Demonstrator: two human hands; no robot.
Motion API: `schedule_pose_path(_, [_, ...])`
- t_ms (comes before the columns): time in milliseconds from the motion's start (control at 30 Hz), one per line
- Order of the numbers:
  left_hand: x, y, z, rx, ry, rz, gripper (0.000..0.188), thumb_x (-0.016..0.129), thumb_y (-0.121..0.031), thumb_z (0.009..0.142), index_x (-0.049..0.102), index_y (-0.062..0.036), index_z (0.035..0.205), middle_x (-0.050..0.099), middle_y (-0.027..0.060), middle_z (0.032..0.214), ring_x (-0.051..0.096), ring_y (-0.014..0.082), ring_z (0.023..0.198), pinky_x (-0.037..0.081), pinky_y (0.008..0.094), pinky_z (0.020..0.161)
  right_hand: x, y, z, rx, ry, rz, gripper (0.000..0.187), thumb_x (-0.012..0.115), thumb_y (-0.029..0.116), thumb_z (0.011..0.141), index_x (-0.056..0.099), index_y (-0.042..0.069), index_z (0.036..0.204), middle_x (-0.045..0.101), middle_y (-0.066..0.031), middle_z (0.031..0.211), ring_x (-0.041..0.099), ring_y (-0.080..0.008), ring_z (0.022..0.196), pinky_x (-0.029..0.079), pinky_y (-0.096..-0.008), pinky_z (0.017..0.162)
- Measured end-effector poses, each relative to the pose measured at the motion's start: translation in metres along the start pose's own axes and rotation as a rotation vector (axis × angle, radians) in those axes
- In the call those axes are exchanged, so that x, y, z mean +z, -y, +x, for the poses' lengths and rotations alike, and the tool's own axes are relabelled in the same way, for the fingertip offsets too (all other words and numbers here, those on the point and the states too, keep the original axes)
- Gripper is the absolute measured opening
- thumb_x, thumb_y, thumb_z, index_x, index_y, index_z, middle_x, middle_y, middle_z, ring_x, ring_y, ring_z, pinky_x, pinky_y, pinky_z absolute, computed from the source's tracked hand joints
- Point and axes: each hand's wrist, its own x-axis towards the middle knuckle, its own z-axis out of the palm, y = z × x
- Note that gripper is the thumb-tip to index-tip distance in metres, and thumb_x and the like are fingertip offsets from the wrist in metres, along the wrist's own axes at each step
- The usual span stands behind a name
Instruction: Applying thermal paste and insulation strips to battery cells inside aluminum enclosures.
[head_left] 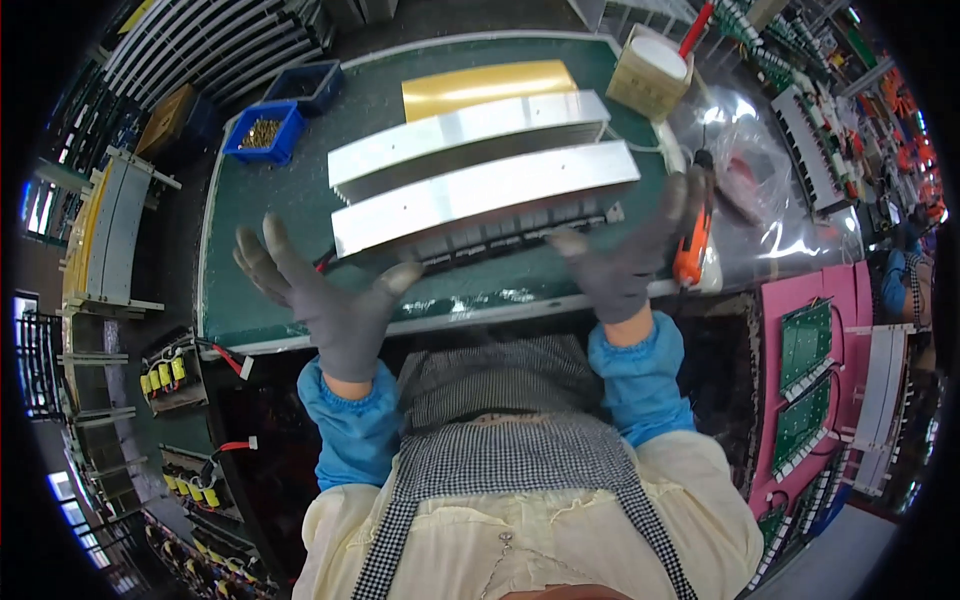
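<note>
Two long silver metal channels lie side by side on the green work mat. The near metal channel (490, 195) has a dark strip with a row of components (520, 240) along its front side. Behind it is the far metal channel (470, 132). My left hand (335, 300), in a grey glove, is spread with nothing in it, off the near channel's left end. At the other end my right hand (625, 265), gloved too, has its thumb and fingers wide apart and holds nothing. An orange electric screwdriver (693, 240) lies right beside its fingers.
A gold-coloured metal plate (490, 88) lies behind the channels. A blue bin of small brass-coloured screws (262, 133) and a dark blue bin (305, 85) stand back left. Back right is a box with a white round container (658, 60). Green circuit boards (805, 345) rest on pink sheeting at right.
</note>
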Motion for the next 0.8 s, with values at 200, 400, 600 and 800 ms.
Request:
schedule_pose_path(200, [0.015,-0.026,0.014,0.060,0.025,0.220,0.134,0.064,-0.091,0.049,0.028,-0.0102,0.149,0.019,0.0266,0.153,0.005,0.0465,0.145,0.005,0.0607,0.117,0.041,0.043,-0.006,-0.218,0.107,-0.202,0.107,0.065,0.075,0.073,0.031,0.008,0.149,0.025,-0.0263,0.146,0.022,-0.0423,0.138,0.009,-0.0617,0.111])
schedule_pose_path(400, [0.010,-0.007,0.014,0.037,0.020,0.172,0.120,0.074,-0.079,0.055,0.039,-0.0085,0.145,0.022,0.0225,0.152,0.013,0.0428,0.144,0.017,0.0589,0.115,0.005,-0.004,0.012,-0.032,0.153,-0.337,0.111,0.070,0.073,0.068,0.030,0.005,0.147,0.025,-0.0261,0.144,0.025,-0.0434,0.135,0.017,-0.0611,0.108])
schedule_pose_path(600, [-0.028,0.044,0.000,-0.041,-0.129,-0.129,0.090,0.072,-0.056,0.079,0.038,-0.0049,0.145,0.030,0.0215,0.151,0.034,0.0404,0.136,0.031,0.0491,0.112,-0.117,-0.059,0.065,0.122,0.051,-0.495,0.067,0.077,0.032,0.079,0.050,0.001,0.131,0.048,-0.0220,0.132,0.044,-0.0399,0.125,0.033,-0.0527,0.105])
schedule_pose_path(800, [0.001,0.083,-0.005,-0.414,-0.184,-0.224,0.067,0.051,-0.046,0.099,0.035,0.0004,0.144,0.037,0.0232,0.146,0.043,0.0354,0.132,0.039,0.0442,0.109,-0.142,-0.181,0.130,0.309,0.616,-0.552,0.026,0.067,0.016,0.085,0.068,0.007,0.109,0.069,-0.0126,0.105,0.067,-0.0276,0.096,0.052,-0.0380,0.084])
